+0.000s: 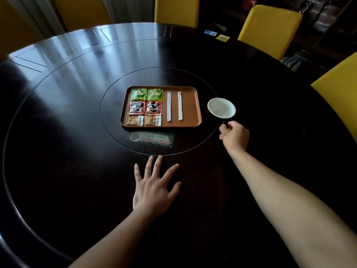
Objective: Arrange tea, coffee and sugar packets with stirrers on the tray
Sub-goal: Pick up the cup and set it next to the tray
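Hands are showing in the single head view, and we are taking them in turn. We are resting our left hand [154, 187] flat on the dark round counter [67, 122], its fingers [149, 165] spread and released, grasping nothing. We are reaching our right hand [235, 136] forward, its fingers [223, 130] clenched around the dark handle of a cup [221, 108] with a white inside, which is standing on the counter just beyond those fingers.

Just left of the right fingers and beyond the left fingertips, a brown tray [191, 105] is sitting on the counter's inner disc, with the cup just beside its right edge. On the tray's left half, packets are lying in three rows of two: two green tea packets [146, 94] in the row farthest from our fingers, two red and black coffee packets [144, 107] in the middle, and two brown sugar packets [143, 120] nearest. To their right, closer to the right fingers, two white wrapped stirrers [174, 106] are lying side by side and apart, running front to back.

Between the left fingertips and the tray's near edge, a dark printed card [150, 139] is lying flat. Yellow chairs [270, 29] are standing around the counter's far and right sides, well beyond both hands.
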Demonstrator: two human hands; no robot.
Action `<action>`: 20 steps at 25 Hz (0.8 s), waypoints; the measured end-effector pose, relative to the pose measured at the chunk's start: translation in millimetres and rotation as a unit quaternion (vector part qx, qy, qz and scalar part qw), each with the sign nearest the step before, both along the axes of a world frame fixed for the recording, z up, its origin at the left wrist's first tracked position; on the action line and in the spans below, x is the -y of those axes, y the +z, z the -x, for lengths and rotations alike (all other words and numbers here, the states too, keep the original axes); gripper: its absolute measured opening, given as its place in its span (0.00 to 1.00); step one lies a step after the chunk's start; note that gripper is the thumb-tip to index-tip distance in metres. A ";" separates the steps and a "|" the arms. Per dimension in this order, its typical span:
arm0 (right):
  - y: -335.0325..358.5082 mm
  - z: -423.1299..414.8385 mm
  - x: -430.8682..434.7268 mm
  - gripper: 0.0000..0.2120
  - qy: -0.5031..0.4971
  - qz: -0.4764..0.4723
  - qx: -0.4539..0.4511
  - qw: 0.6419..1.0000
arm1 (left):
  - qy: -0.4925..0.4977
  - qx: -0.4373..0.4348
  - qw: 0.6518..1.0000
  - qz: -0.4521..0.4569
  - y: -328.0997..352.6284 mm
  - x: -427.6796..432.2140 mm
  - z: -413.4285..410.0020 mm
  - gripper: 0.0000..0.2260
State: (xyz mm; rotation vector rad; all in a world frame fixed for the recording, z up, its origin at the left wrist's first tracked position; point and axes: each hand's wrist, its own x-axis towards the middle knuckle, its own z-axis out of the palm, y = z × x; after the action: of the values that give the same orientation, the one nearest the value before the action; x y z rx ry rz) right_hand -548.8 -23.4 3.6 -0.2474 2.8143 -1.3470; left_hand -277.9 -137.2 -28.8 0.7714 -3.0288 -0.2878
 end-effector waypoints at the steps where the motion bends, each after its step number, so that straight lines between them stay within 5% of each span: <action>1: 1.2 3.4 6.6 0.14 0.004 0.004 0.004 1.000 | 0.002 -0.004 1.000 0.000 -1.3 0.4 -0.1 0.27; 20: -2.7 33.4 44.5 0.14 0.021 -0.021 0.001 1.000 | -0.001 -0.012 1.000 0.004 -4.8 0.4 0.3 0.27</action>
State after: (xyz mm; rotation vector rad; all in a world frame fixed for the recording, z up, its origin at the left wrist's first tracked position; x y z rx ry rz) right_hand -582.2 -67.9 0.9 -0.3026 2.8143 -1.2777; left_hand -278.1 -137.6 -33.6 0.7595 -3.0068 -0.2827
